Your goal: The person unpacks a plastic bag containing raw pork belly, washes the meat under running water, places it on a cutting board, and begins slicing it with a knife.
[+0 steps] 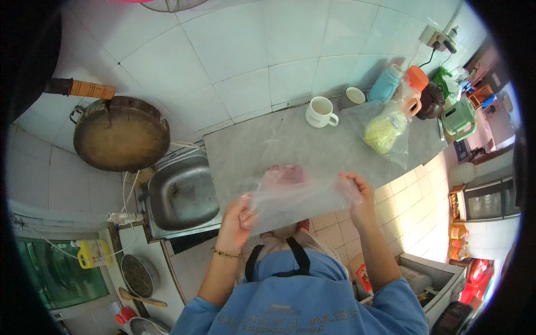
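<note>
Between my two hands a clear plastic bag [301, 201] is stretched over the front edge of the grey countertop [251, 146]. My left hand [240, 215] grips one end of it, and my right hand [360, 192] grips the other. Something pinkish, perhaps raw meat [287, 175], shows at the far side of the plastic; whether it lies inside this bag or behind it I cannot tell. A white mug [320, 112] stands farther back, near the wall. To its right, a plastic bag with a pale yellow-green vegetable [383, 132] rests on the counter.
A steel sink [184, 192] adjoins the counter at left, with a large pan [121, 134] hanging above. Toward the right stand a grey cup [352, 98], a blue bottle [385, 83], an orange-lidded pitcher [416, 79], a dark brown pot [430, 100] and a green kettle [459, 119].
</note>
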Demonstrator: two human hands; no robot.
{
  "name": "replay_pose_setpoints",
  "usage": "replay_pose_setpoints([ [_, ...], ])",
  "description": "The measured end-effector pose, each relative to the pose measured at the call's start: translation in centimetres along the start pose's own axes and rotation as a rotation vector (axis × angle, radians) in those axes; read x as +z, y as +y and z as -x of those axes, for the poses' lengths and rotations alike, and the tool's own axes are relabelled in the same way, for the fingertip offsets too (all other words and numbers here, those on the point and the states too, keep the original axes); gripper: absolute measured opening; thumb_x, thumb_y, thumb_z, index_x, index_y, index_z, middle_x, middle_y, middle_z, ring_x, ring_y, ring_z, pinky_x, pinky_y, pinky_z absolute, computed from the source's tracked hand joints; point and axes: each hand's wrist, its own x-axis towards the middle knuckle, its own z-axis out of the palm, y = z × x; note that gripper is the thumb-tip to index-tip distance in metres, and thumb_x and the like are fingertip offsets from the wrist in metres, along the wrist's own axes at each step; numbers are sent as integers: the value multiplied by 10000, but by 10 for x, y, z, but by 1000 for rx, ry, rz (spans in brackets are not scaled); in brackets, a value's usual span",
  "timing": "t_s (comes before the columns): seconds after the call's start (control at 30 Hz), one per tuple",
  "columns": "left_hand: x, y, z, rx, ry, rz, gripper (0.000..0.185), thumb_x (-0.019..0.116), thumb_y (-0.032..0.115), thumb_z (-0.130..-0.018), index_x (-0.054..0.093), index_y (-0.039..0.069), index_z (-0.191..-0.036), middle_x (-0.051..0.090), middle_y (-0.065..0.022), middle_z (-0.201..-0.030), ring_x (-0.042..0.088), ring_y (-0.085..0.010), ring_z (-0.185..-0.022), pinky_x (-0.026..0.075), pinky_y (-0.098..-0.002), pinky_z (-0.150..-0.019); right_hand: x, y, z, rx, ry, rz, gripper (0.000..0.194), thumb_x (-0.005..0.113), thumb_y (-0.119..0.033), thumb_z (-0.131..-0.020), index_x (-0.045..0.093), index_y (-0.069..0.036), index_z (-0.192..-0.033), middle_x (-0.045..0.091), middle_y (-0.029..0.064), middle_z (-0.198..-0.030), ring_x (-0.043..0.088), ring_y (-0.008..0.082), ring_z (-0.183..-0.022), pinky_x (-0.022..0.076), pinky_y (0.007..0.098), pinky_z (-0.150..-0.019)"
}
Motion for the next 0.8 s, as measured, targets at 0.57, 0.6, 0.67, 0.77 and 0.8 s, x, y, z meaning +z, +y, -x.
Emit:
replay_pose_setpoints([
  [0.57,-26,-25,-43,-22,159,239,363,443,367,-930,554,145,-1195,525,35,-748,471,-86,-650,401,-265,-603,99,43,-8,-747,-542,817,191,512,-87,-809,565,-38,-986,605,194,-926,600,370,-803,481,436,-716],
  [0.6,-33,-22,-49,-10,209,308,362,450,350,-925,550,140,-1203,542,26,-771,488,-99,-662,414,-278,-618,92,51,-9,-683,-529,832,202,512,-90,-813,559,-39,-1002,610,199,-903,605,373,-785,484,446,-708],
  [0.67,-44,-19,-53,-17,147,287,358,480,308,-913,543,128,-1216,564,17,-804,507,-107,-681,428,-284,-636,82,67,-11,-557,-517,966,244,514,-93,-816,540,-47,-1054,616,211,-876,611,379,-776,490,461,-700],
  [0.77,-49,-21,-53,-78,-119,-70,362,547,235,-886,536,106,-1224,574,17,-829,513,-91,-697,428,-263,-639,75,83,-20,-377,-482,1261,336,521,-98,-815,493,-53,-1147,617,232,-873,614,388,-791,495,476,-696],
  [0.8,-48,-24,-52,-98,-160,-243,367,568,210,-875,536,98,-1223,577,18,-832,513,-86,-699,424,-253,-636,75,87,-22,-331,-450,1325,363,523,-100,-813,472,-45,-1169,615,239,-876,616,392,-789,496,480,-691],
])
